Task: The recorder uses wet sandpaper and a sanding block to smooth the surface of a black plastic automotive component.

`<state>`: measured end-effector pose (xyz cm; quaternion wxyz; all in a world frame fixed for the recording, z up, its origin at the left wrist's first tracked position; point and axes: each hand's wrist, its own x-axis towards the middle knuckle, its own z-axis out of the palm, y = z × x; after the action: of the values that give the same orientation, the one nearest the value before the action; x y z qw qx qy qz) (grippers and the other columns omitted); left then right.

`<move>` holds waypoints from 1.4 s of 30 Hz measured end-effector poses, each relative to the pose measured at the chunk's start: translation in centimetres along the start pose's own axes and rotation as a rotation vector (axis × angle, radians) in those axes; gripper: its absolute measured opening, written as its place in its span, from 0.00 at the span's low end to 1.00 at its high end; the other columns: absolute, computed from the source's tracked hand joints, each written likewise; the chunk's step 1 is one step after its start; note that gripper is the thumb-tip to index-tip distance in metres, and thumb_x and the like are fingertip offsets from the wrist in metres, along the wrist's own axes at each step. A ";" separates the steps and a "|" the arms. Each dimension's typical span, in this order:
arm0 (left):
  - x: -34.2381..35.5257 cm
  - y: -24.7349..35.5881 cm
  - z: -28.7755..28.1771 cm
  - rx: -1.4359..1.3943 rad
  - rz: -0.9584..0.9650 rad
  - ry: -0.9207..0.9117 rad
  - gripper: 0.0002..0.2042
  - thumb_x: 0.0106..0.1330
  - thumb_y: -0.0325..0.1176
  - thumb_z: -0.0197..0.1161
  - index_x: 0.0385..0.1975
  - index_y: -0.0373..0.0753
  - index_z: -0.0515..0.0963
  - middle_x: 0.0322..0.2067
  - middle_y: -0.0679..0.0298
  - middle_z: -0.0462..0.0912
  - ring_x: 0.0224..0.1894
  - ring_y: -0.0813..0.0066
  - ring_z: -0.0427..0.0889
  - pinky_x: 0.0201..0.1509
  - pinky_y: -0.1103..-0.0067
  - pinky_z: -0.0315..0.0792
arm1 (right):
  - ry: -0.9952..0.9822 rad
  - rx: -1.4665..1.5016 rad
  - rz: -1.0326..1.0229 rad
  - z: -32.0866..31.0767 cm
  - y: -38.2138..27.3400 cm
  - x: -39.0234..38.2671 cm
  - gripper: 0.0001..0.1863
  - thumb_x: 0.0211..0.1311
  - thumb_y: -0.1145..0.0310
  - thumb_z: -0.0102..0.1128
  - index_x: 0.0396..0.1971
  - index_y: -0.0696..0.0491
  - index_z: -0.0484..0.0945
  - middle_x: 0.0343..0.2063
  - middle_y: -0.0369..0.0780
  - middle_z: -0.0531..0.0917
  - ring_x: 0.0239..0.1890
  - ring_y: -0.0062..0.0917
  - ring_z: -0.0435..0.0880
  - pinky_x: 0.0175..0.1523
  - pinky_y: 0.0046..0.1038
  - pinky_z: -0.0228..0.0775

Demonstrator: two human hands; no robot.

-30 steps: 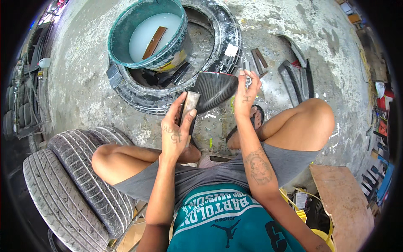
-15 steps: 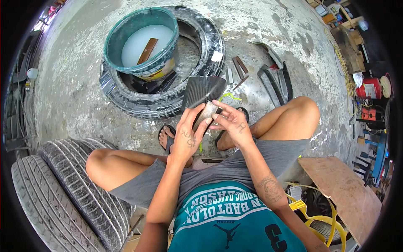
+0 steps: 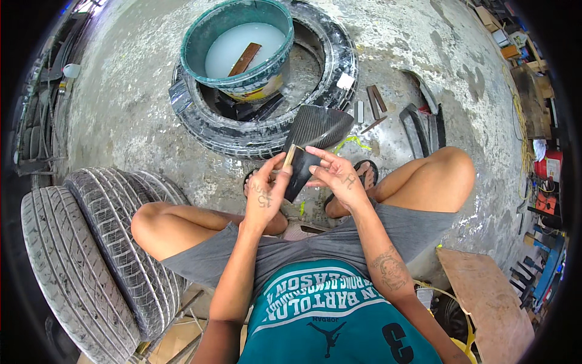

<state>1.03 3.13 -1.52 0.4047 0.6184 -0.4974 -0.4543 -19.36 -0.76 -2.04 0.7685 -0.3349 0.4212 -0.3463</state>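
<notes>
My left hand [image 3: 267,191] grips a narrow pale block [image 3: 291,156] between thumb and fingers. A dark flat piece, perhaps a sheet [image 3: 301,176], lies against the block, and the fingers of my right hand [image 3: 336,179] pinch its right side. Just beyond my fingers, a curved black carbon-fibre part [image 3: 318,126] rests near a worn tyre [image 3: 200,130] lying flat. A green bucket [image 3: 188,42] of cloudy liquid stands in that tyre, with a brown strip [image 3: 245,59] in the liquid.
Small strips [image 3: 374,103] and black curved pieces [image 3: 418,124] lie right on the concrete floor [image 3: 424,60]. Several tyres [image 3: 79,255] stand by my left knee. A plywood board [image 3: 485,291] is at lower right. Assorted clutter lines both far edges.
My right hand has left the carbon-fibre part's far end and come to the block in my left hand. The block has turned, showing a narrow edge and the dark piece.
</notes>
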 end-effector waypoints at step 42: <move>-1.9 2.4 0.1 -0.679 -0.416 -0.168 0.22 0.82 0.44 0.59 0.62 0.32 0.81 0.50 0.62 0.87 0.51 0.79 0.85 0.58 0.79 0.77 | 0.038 -0.074 -0.152 -0.4 -0.9 0.1 0.25 0.65 0.77 0.76 0.62 0.57 0.80 0.39 0.36 0.88 0.36 0.16 0.87 0.40 0.21 0.81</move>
<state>0.13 4.53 1.07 0.4434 0.4976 -0.2150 -0.7139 -19.88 -1.43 -1.51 0.7188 -0.3874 0.4218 -0.3940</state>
